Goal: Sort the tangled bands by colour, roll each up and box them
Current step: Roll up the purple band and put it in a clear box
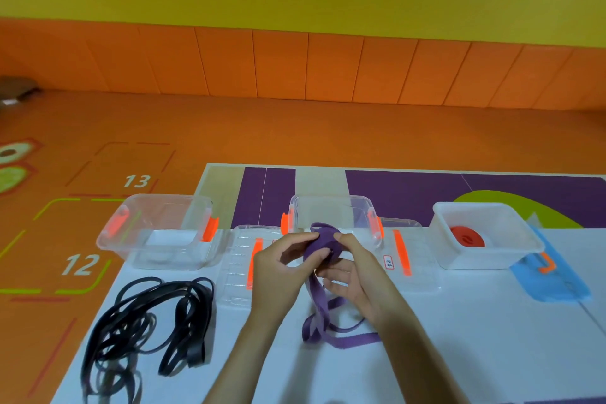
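A purple band [323,302] is partly wound into a roll held up between both hands, its loose tail trailing down onto the pale mat. My left hand [278,264] pinches the roll from the left, and my right hand [352,269] grips it from the right with fingers curled round it. A tangle of black bands [144,321] lies on the mat at the left. A rolled red band [467,236] sits inside the right clear box [442,249]. The middle box [331,207] and the left box [157,233] stand open, with no band visible in them.
Two clear lids with orange clips [249,262] [406,259] lie flat between the boxes. A blue lid [554,279] lies under and beside the right box. The mat's left edge [108,292] meets an orange floor with numbers 12 and 13.
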